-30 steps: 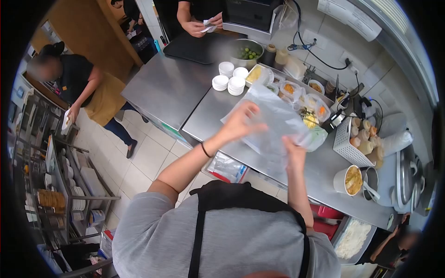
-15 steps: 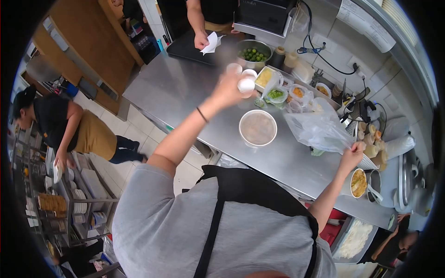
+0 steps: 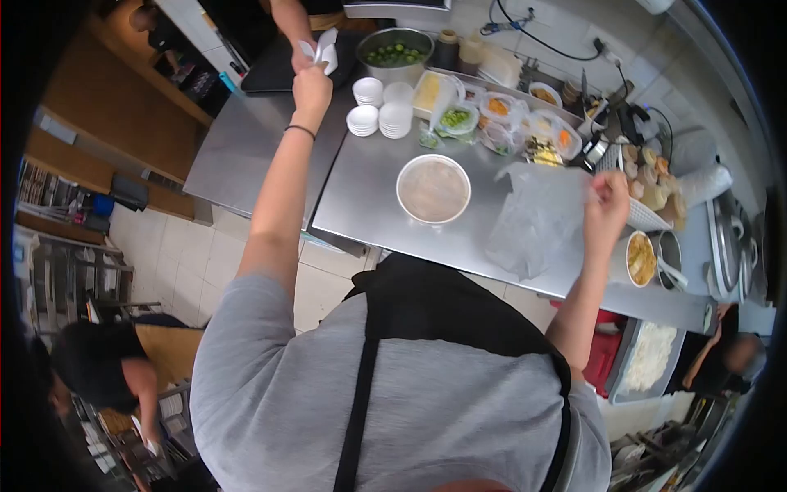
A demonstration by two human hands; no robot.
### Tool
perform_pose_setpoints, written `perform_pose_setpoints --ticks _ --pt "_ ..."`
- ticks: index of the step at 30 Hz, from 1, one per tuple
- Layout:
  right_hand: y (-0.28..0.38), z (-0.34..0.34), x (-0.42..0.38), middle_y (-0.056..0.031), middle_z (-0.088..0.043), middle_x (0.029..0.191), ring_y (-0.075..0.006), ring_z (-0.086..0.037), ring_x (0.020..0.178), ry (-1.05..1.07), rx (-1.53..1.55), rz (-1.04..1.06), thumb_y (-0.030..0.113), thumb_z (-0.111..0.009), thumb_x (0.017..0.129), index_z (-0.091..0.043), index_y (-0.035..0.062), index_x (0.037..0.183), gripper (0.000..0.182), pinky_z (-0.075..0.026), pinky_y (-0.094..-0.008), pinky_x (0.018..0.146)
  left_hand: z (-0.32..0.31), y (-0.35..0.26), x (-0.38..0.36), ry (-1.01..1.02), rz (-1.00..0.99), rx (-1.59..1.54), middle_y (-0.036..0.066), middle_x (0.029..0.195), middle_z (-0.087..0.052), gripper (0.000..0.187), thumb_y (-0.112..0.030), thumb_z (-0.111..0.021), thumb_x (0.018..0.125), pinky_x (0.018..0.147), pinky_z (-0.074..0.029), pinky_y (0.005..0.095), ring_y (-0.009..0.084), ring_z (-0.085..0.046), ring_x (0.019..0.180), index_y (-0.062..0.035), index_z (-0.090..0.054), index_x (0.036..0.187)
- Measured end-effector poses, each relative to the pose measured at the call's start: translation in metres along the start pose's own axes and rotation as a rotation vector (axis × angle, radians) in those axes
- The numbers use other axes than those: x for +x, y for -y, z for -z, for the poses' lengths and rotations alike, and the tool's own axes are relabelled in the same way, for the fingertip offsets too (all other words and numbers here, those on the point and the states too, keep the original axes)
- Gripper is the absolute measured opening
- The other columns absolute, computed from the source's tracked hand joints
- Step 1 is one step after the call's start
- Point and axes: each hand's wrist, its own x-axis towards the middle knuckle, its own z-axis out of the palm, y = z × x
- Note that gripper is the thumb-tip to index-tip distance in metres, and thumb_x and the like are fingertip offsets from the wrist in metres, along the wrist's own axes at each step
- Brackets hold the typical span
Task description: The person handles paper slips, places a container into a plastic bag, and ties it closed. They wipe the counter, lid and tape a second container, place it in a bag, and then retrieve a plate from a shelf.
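Nearest, the right hand (image 3: 607, 195) pinches the top edge of a clear plastic bag (image 3: 537, 217), its grip closed on the film; the bag hangs slack over the steel tabletop (image 3: 361, 197) near the front edge. Just left of it sits a lidded round tub (image 3: 433, 189). Farther off, the left hand (image 3: 312, 86) stretches across the tabletop to a white paper slip (image 3: 326, 49) that another person's hand (image 3: 300, 57) also holds; the left grip looks closed on it, though the fingers are partly hidden. With the arm stretched that far and attention away, the bag could slip or snag and drag the tub, or the slip could tear if both pull.
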Motion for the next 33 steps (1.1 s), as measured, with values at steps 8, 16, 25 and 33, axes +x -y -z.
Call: perform_pose_setpoints --ticks 8,16,25,33 --pt "0.037 -0.095 0.018 -0.015 -0.055 0.085 -0.0338 -0.056 0.073 0.267 -0.197 0.174 0.0 -0.055 0.066 -0.048 0.0045 0.078 0.015 -0.044 -0.0418 0.063 0.121 -0.184 -0.106 0.256 -0.249 -0.826 0.019 0.091 -0.059 0.047 -0.022 -0.067 0.067 0.06 -0.046 0.0355 0.0309 -0.058 0.065 -0.0028 -0.056 0.109" --pt "0.051 -0.099 0.019 -0.01 -0.054 0.069 -0.0244 -0.056 0.064 0.322 -0.164 0.272 -0.004 -0.058 0.065 -0.05 0.0048 0.078 0.017 -0.044 -0.0346 0.057 0.119 -0.137 -0.086 0.201 -0.147 -0.359 0.014 0.084 -0.061 0.025 -0.004 -0.063 0.061 0.068 -0.047 0.0358 0.0304 -0.059 0.078 -0.005 -0.063 0.086" --pt "-0.025 -0.113 0.024 -0.0061 -0.059 0.073 -0.0177 -0.056 0.059 0.68 0.406 -0.374 0.016 -0.062 0.076 -0.06 0.0031 0.085 0.015 -0.045 -0.0308 0.053 0.154 -0.055 -0.046 0.281 0.026 -0.199 0.019 0.072 -0.06 0.018 -0.015 -0.062 0.069 0.065 -0.045 0.0318 0.0287 -0.06 0.07 0.0003 -0.064 0.079" --pt "-0.065 -0.143 -0.068 -0.0146 -0.057 0.089 -0.0205 -0.062 0.064 0.925 0.512 -0.895 0.013 -0.046 0.082 -0.042 0.0022 0.118 0.038 -0.053 -0.0277 0.052 0.177 -0.066 -0.045 0.565 -0.058 -0.057 0.02 0.069 -0.058 0.022 -0.02 -0.058 0.068 0.063 -0.045 0.0373 0.0353 -0.057 0.069 -0.0001 -0.063 0.073"
